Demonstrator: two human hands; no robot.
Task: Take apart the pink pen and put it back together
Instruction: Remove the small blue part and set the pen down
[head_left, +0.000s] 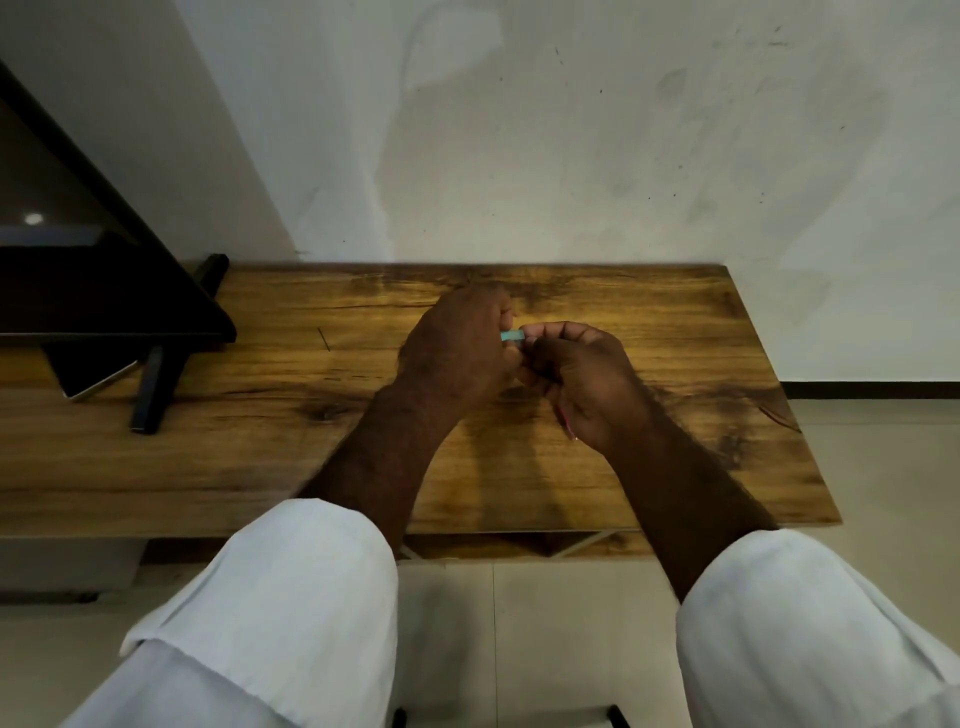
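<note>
Both hands meet above the middle of the wooden table (675, 467). My left hand (457, 353) is curled shut, and a short teal piece of the pen (513, 336) shows between its fingers and the fingertips of my right hand (582, 374). A thin pink part of the pen (566, 421) sticks out under the heel of my right hand, which is closed around it. The rest of the pen is hidden inside the two fists, so I cannot tell whether its parts are joined.
A dark monitor (104, 291) on a black stand (150, 389) fills the table's left end. A phone (98, 379) lies flat beneath it. The wall (571, 156) runs right behind the table, and the floor (883, 467) lies to the right.
</note>
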